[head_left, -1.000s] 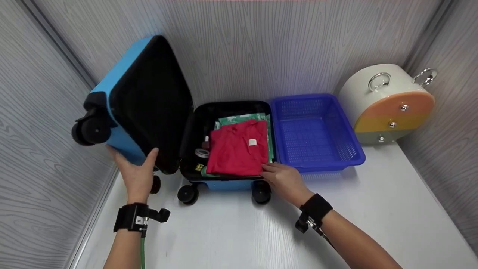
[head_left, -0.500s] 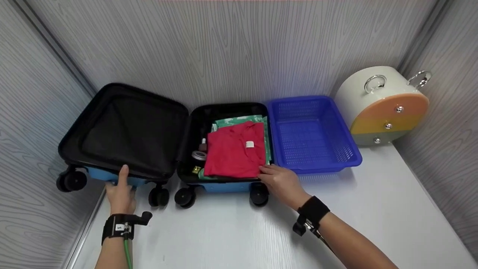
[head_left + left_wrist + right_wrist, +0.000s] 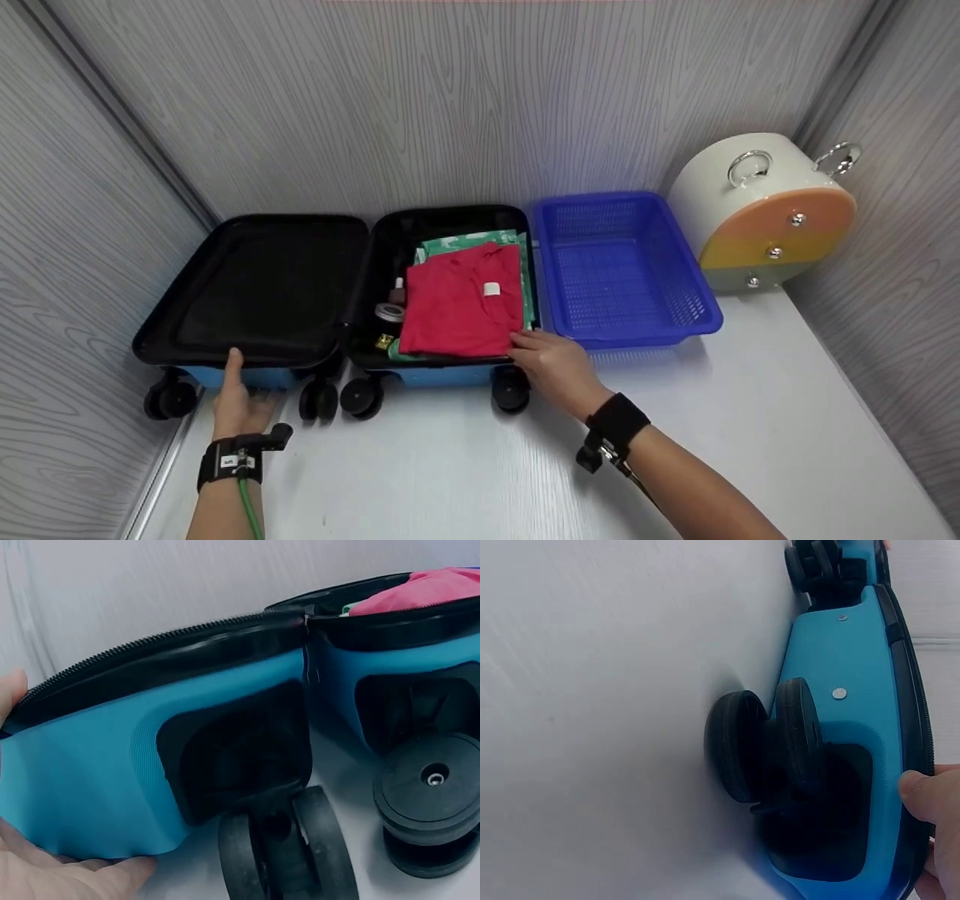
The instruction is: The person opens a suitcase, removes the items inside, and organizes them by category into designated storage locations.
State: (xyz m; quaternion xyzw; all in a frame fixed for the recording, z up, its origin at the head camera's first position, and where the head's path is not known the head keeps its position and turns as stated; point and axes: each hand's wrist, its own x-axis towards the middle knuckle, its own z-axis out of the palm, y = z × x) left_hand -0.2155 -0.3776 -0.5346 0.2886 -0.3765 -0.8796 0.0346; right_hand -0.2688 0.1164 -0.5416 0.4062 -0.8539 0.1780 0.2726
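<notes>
A small blue suitcase lies spread wide in the head view, its black-lined lid folded out to the left. My left hand grips the lid's front edge; in the left wrist view the thumb is at the zipper rim and the fingers lie under the blue shell. My right hand holds the front right corner of the packed half, thumb outside and fingers over the rim. In that half lie a folded red shirt, green patterned cloth, a little bottle and a round tin.
A blue plastic basket stands directly right of the suitcase. Beyond it is a cream round-topped chest with striped drawers and ring handles. Grey wood-grain walls enclose the white table. Suitcase wheels stick out toward me.
My left hand has lowered the suitcase lid from a steep tilt to nearly flat on the left. The right hand keeps its hold on the packed half's corner.
</notes>
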